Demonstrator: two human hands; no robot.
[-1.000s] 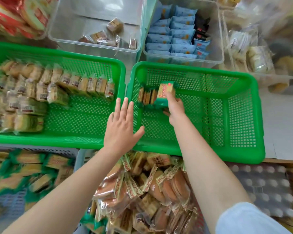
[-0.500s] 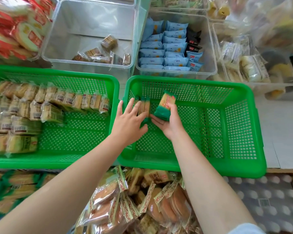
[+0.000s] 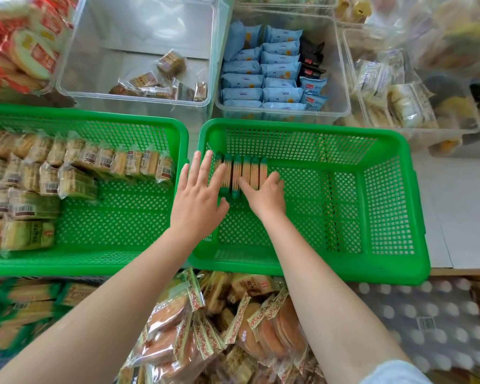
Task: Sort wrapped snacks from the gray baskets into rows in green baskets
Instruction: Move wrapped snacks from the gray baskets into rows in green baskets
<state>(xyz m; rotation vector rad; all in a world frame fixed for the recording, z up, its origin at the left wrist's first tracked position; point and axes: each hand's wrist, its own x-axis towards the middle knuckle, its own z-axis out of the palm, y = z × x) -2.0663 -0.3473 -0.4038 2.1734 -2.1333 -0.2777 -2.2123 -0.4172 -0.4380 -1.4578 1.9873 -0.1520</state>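
Observation:
Two green baskets stand side by side. The right green basket (image 3: 391,206) holds a short row of green-wrapped wafer snacks (image 3: 243,173) standing on edge at its back left. My left hand (image 3: 200,195) lies flat, fingers spread, against the row's left end over the basket's rim. On the row's right end rests my right hand (image 3: 266,195), fingers apart and pressing, with nothing held. The left green basket (image 3: 128,217) carries rows of clear-wrapped cakes (image 3: 75,164). Below my arms, a gray basket holds loose wrapped snacks (image 3: 219,328).
Behind the green baskets stand clear bins: one with a few brown snacks (image 3: 161,79), one with blue packets (image 3: 272,70), one at the right with pale cakes (image 3: 394,92). Green-wrapped wafers (image 3: 25,306) fill a basket at lower left. Red packs (image 3: 17,45) sit top left.
My right hand set the green-wrapped snack it held upright into the row and let go. Both hands now press the row together from its two ends.

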